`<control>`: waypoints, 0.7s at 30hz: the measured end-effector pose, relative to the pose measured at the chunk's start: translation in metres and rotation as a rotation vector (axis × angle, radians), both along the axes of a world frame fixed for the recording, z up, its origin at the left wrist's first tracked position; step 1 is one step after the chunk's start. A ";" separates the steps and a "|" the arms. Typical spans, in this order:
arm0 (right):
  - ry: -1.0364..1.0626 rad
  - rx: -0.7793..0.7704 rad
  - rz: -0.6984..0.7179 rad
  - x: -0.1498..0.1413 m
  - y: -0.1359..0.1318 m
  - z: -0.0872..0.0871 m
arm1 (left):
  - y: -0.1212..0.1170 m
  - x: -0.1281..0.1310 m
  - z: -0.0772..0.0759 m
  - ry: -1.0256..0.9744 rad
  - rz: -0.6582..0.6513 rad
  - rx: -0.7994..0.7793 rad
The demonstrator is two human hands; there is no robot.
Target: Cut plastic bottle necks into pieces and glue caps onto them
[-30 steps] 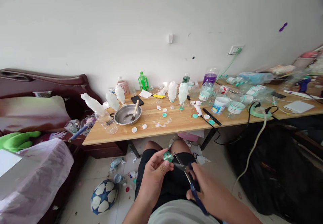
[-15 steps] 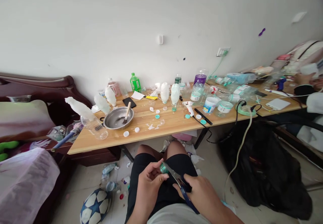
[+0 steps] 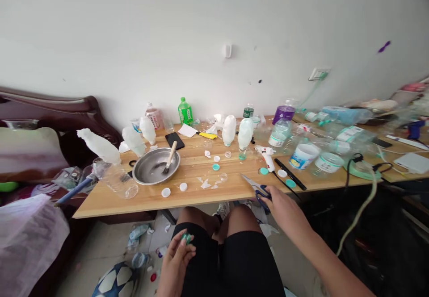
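Observation:
My left hand (image 3: 176, 257) is low over my left thigh, fingers pinched round a small green bottle cap (image 3: 186, 238). My right hand (image 3: 279, 204) reaches out to the front edge of the wooden table (image 3: 140, 198) and grips the blue handles of a pair of scissors (image 3: 256, 187), whose blades lie on the tabletop pointing left. Loose white and teal caps (image 3: 216, 167) and plastic scraps lie just left of the scissors.
A steel bowl (image 3: 156, 166) with a brush sits at the table's left. White-coated bottles (image 3: 229, 130), a green bottle (image 3: 185, 111), a phone (image 3: 174, 140), a glue gun (image 3: 267, 157), tubs and cables crowd the table. A football (image 3: 114, 281) and litter lie on the floor.
My right hand has carried the scissors from my lap up to the table edge. My left hand has dropped lower with the green cap. The two hands have come apart.

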State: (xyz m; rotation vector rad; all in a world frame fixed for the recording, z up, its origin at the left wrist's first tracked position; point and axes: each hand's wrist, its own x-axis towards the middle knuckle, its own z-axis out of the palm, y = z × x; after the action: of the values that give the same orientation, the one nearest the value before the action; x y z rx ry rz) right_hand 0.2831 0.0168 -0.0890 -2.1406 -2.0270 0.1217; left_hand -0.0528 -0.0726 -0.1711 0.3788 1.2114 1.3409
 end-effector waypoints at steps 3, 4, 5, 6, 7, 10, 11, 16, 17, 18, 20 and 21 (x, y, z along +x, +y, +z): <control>-0.018 0.025 0.035 0.001 0.033 -0.009 | 0.015 0.002 0.026 -0.157 0.017 0.065; -0.018 0.034 0.045 0.000 0.041 -0.013 | 0.022 0.004 0.035 -0.141 0.009 0.096; -0.021 0.050 0.053 -0.001 0.049 -0.017 | 0.028 0.007 0.043 -0.078 -0.017 0.133; -0.027 0.079 0.066 -0.001 0.055 -0.022 | 0.035 0.010 0.051 0.047 -0.048 0.186; -0.037 0.121 0.088 -0.001 0.061 -0.027 | 0.043 0.014 0.059 0.236 -0.104 0.242; -0.083 0.289 0.187 -0.003 0.072 -0.038 | 0.069 0.030 0.081 0.966 -0.304 0.409; -0.088 0.356 0.212 -0.005 0.072 -0.039 | 0.081 0.036 0.087 1.217 -0.394 0.443; 0.117 0.710 0.259 -0.033 0.031 -0.046 | 0.156 0.060 0.096 1.640 -0.683 0.475; 0.153 0.720 0.358 -0.038 0.018 -0.053 | 0.169 0.062 0.094 1.661 -0.715 0.480; 0.171 0.686 0.479 -0.042 0.003 -0.063 | 0.180 0.064 0.093 1.677 -0.741 0.493; 0.171 0.540 0.643 -0.044 -0.024 -0.091 | 0.191 0.065 0.093 1.699 -0.764 0.516; 0.169 0.462 0.651 -0.043 -0.036 -0.108 | 0.190 0.065 0.094 1.708 -0.757 0.526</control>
State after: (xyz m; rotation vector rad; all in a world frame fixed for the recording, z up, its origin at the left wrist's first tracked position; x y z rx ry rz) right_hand 0.2403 -0.0195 -0.1967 -1.1234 -2.2847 -0.0706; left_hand 0.0121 0.1179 -0.0773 2.3987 1.6199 0.3857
